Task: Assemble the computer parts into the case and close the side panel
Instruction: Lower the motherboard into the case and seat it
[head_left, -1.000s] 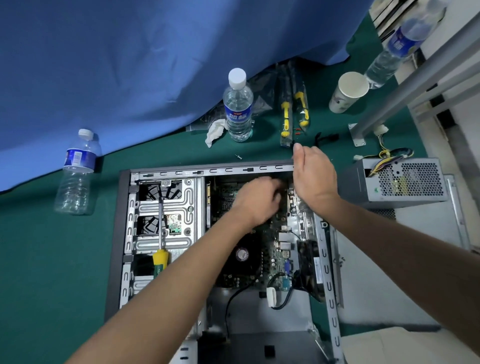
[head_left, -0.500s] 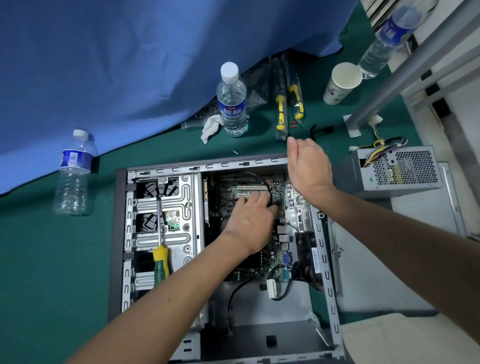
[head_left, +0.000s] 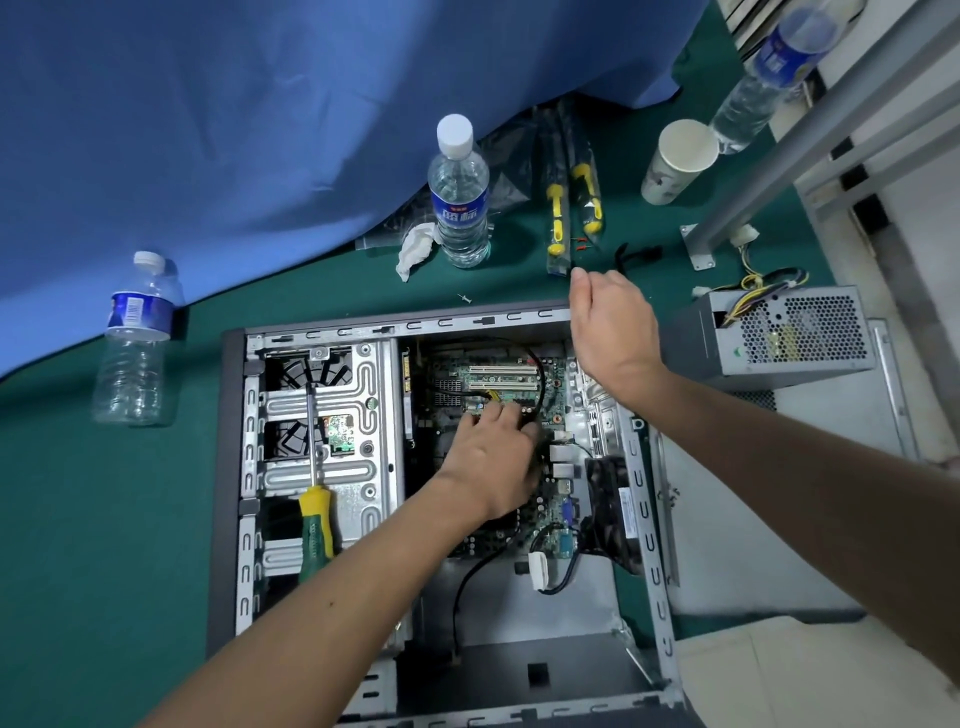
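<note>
Green motherboard (head_left: 498, 384) lies inside the open case (head_left: 234, 467) on the table; my left hand (head_left: 493, 457) rests on it, fingers bent at a yellow connector (head_left: 492, 397), grip unclear. My right hand (head_left: 613, 332) hovers loosely curled over the case's far corner, holding nothing I can see.

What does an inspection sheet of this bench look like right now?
Surface: green mat, blue cloth draped at the far side.
Job's things: open case lying flat, motherboard inside; power supply outside, right of the case; side panel lying beside it.
Clutter: screwdriver on the drive cage; three bottles, one at; paper cup; packaged screwdrivers; tissue; loose screw.
Hands: left hand on the motherboard, fingers on a connector; right hand over the case's far right corner, holding nothing.
Cables: black cable looping over the board; yellow-black bundle from the power supply.
Surroundings: grey metal frame at right.
</note>
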